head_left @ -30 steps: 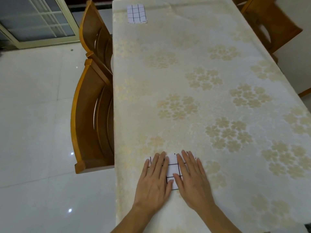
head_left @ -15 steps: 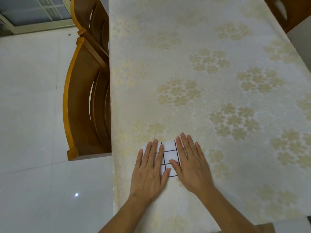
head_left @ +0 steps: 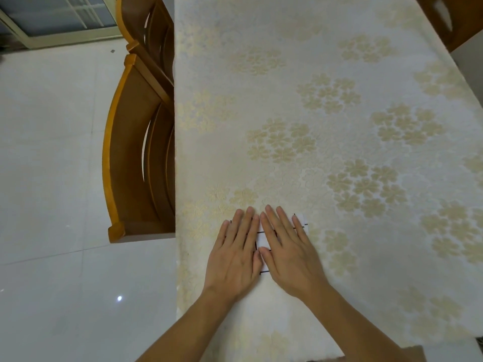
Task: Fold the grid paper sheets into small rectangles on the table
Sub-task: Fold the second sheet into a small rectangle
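Now both hands flat on the paper, near the worktop's left edge.

Left hand (head_left: 236, 253) and right hand (head_left: 288, 253) lie palms down, fingers spread straight, thumbs touching, pressing the paper (head_left: 262, 240) onto the worktop (head_left: 339, 61). Paper mostly covered; white strip with black grid lines shows between the hands and past the right fingers. Wooden chair (head_left: 138, 163) just left of the worktop.

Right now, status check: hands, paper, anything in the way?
Left hand and right hand flat, palms down, on the folded grid paper. Paper mostly covered, lying on the floral tablecloth near its left edge. Nothing in the way.
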